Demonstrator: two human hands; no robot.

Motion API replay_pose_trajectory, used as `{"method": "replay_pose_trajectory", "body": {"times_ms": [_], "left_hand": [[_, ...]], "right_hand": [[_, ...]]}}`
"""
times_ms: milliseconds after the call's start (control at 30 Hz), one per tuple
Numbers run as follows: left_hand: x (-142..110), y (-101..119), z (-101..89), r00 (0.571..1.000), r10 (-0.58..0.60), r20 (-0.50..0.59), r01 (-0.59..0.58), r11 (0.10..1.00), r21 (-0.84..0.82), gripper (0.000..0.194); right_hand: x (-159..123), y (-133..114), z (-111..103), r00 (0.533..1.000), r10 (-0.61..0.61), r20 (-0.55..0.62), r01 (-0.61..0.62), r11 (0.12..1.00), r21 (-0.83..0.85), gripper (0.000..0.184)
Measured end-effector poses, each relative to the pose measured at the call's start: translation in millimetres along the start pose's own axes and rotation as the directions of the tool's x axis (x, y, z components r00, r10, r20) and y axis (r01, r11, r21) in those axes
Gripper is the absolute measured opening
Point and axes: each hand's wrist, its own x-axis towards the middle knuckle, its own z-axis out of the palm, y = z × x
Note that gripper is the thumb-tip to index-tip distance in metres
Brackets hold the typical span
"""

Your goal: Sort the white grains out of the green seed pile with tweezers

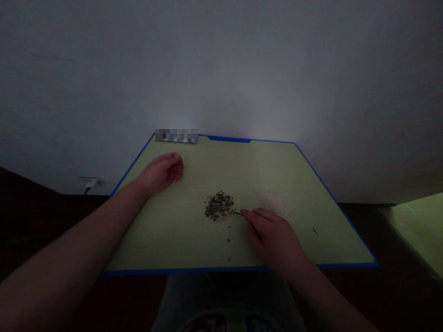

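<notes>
My right hand (273, 235) is closed around a thin, dark metal tool (237, 213). The tool's tip reaches the right edge of a pile of small dark brown and greenish grains (218, 205), with some pale grains mixed in at its lower side. Most of the tool is hidden inside my fingers, so its exact kind does not show. Behind my right hand spreads a heap of pale, rice-like grains (275, 201). My left hand (162, 172) rests on the table's left part, its fingers curled in, and nothing shows in them.
The pale yellow-green folding table (194, 249) has a blue rim and stands against a grey wall (221, 69). Several loose dark grains (228, 240) lie toward the front edge. A small brown sliver (315, 231) lies at right. A blurred-out strip (176, 136) sits at the back left.
</notes>
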Motion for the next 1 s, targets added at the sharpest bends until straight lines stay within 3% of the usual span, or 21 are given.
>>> {"method": "replay_pose_trajectory", "body": {"times_ms": [167, 567, 733, 867, 1000], "left_hand": [[0.6, -1.6, -1.9, 1.0, 0.012, 0.015, -0.012, 1.0, 0.002, 0.019], [-2.2, 0.5, -1.1, 1.0, -0.021, -0.014, 0.021, 1.0, 0.014, 0.014], [-1.6, -0.7, -1.0, 1.0, -0.011, -0.011, 0.011, 1.0, 0.014, 0.015], [-2.2, 0.7, 1.1, 1.0, 0.005, 0.004, -0.005, 1.0, 0.022, 0.018], [-1.8, 1.6, 1.2, 1.0, -0.005, 0.003, 0.005, 1.0, 0.023, 0.018]], "right_hand": [[-4.1, 7.6, -5.4, 0.997, 0.072, -0.034, -0.074, 0.997, -0.034, 0.038], [0.6, 13.1, -7.6, 1.0, -0.02, 0.0, 0.02, 0.999, -0.025, 0.038], [13.7, 17.1, -8.7, 0.998, 0.032, -0.053, -0.038, 0.993, -0.111, 0.04], [32.1, 18.1, -5.8, 0.997, 0.077, 0.005, -0.075, 0.982, -0.175, 0.045], [24.8, 16.2, -6.9, 0.999, 0.003, 0.051, 0.003, 0.992, -0.124, 0.045]]}}
